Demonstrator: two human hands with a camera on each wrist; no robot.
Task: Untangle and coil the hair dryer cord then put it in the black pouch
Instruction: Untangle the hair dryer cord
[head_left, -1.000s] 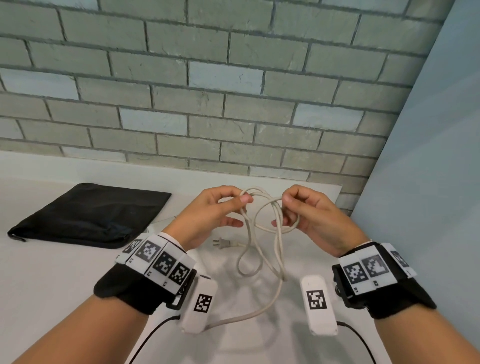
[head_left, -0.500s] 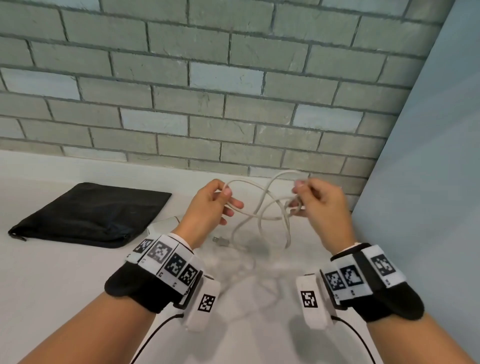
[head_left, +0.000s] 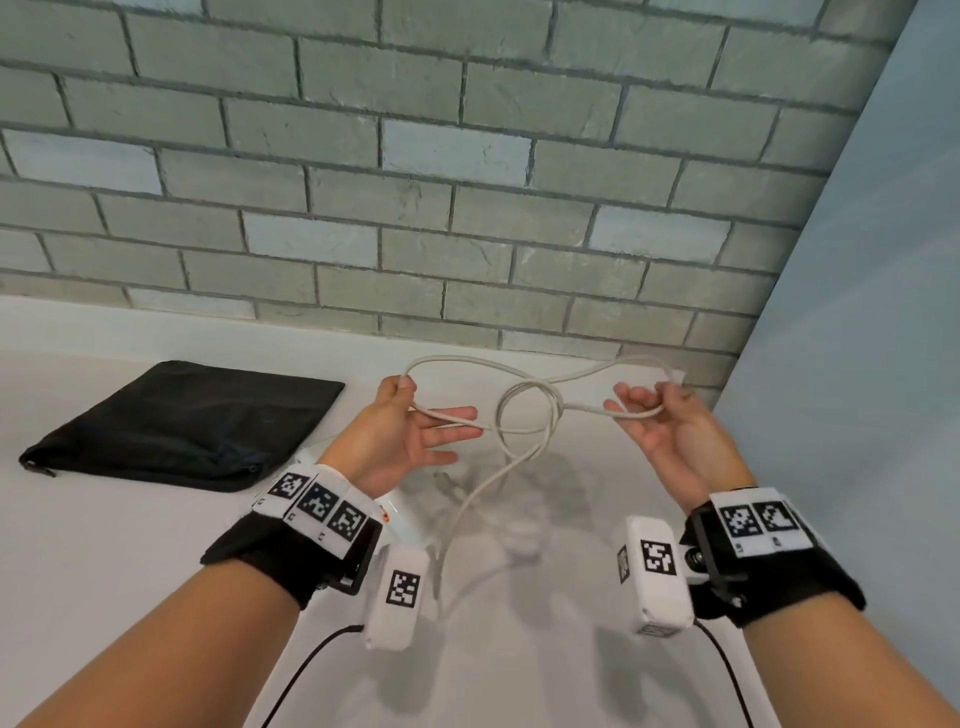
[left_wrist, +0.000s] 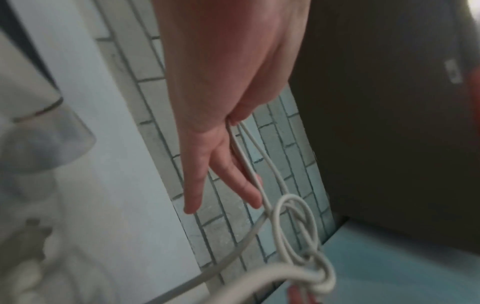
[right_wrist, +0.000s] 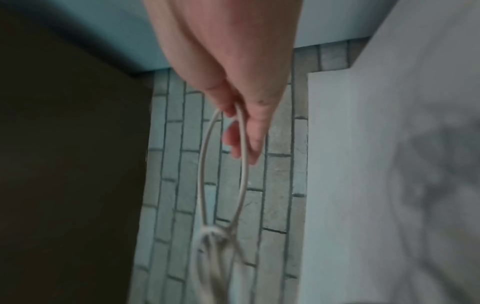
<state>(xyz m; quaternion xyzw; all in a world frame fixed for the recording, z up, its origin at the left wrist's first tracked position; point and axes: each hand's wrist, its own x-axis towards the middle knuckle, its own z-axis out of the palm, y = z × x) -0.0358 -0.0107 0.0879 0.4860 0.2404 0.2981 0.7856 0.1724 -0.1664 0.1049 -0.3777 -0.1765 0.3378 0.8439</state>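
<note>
Cord (head_left: 524, 410): white, held above the worktop (head_left: 130, 545), one loop pinched in the left hand (head_left: 400, 436) grip, another hooked by curled fingers of the right hand (head_left: 660, 421); a knot remained between the grips. Black pouch (head_left: 187, 421): flat, zipped, left of the left grip; untangling unfinished, coiling and pouching outstanding.

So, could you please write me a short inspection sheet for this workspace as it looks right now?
Surface: white table, shadows of the cord on it.
Job's things: white cord held up in the air, a loose knot between the hands; black pouch flat on the table to the left, apart from the cord.
Clutter: nothing seen.
Hands: left hand pinches one loop of the cord with thumb and forefinger, its other fingers straight; right hand holds the other loop.
Cables: thin black leads run from the wrist cameras.
Surroundings: grey brick wall behind; pale blue panel on the right.
</note>
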